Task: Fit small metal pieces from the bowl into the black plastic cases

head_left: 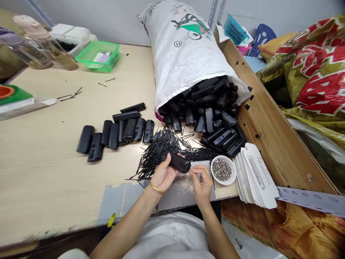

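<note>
My left hand [165,175] is closed around a black oblong plastic case [176,162], held just above the grey mat [172,201] at the table's front edge. At the case's right end, the fingers of my right hand [201,182] are pinched together; whatever lies between them is too small to make out. Right of that hand stands a white bowl [234,172] of small shiny metal pieces [221,169]. Thin black sticks [159,151] form a heap behind my hands. Several similar black cases [129,129] lie in a row to the left.
A large white sack [185,46] lies open toward me, spilling black cases [212,93]. Folded white cartons [254,176] sit beside a wooden board [269,118] at right. A green basket [98,64] and lidded bottles [58,54] stand at the back left.
</note>
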A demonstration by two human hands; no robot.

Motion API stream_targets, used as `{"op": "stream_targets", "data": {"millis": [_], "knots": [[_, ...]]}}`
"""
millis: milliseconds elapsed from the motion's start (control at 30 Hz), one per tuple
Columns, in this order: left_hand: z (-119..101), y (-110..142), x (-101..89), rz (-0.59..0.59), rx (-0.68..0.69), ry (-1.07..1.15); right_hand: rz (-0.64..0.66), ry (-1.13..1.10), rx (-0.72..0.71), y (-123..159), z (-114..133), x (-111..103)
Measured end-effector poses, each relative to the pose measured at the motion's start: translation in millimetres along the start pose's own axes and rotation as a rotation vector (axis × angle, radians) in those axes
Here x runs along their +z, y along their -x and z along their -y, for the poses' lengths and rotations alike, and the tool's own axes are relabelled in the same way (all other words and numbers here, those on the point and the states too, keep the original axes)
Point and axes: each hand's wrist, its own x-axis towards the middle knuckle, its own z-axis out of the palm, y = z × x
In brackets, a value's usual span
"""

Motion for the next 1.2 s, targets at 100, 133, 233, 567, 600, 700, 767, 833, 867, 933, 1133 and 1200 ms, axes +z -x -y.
{"op": "stream_targets", "data": {"millis": [100,133,233,567,600,700,767,833,867,933,1133,1200], "knots": [[2,1,0.6,0.010,-0.009,-0.001,-0.036,-0.013,0.024,1,0,1],[2,2,0.9,0.012,-0.012,0.001,-0.044,-0.013,0.027,1,0,1],[2,5,1.6,0.006,-0.017,0.000,-0.052,-0.018,0.018,1,0,-1],[7,6,-0.9,0.001,0.115,-0.047,0.040,0.002,0.000,-1,3,-6],[7,9,-2.5,0.005,0.128,-0.062,0.044,-0.016,0.027,-1,4,-6],[6,23,-10.7,0.135,0.281,-0.167,0.088,-0.071,0.073,-1,3,-12],[10,28,-18.0,0.324,0.497,-0.366,0.074,-0.064,0.086,-3,0,-25],[16,21,-23.6,0.448,0.672,-0.671,-0.062,0.026,0.100,-9,-8,-44],[15,12,-24.9,0.425,0.725,-0.822,-0.144,0.102,0.107,-13,-14,-54],[1,-12,-25.2,0.225,0.809,-1.053,-0.141,0.295,0.129,-21,-28,-73],[-122,-56,-29.2,-0.571,1.096,-1.325,0.205,0.636,0.059,-29,-69,-90],[-138,-59,-21.9,-0.666,1.238,-1.400,0.209,0.668,0.038,-27,-74,-89]]}}
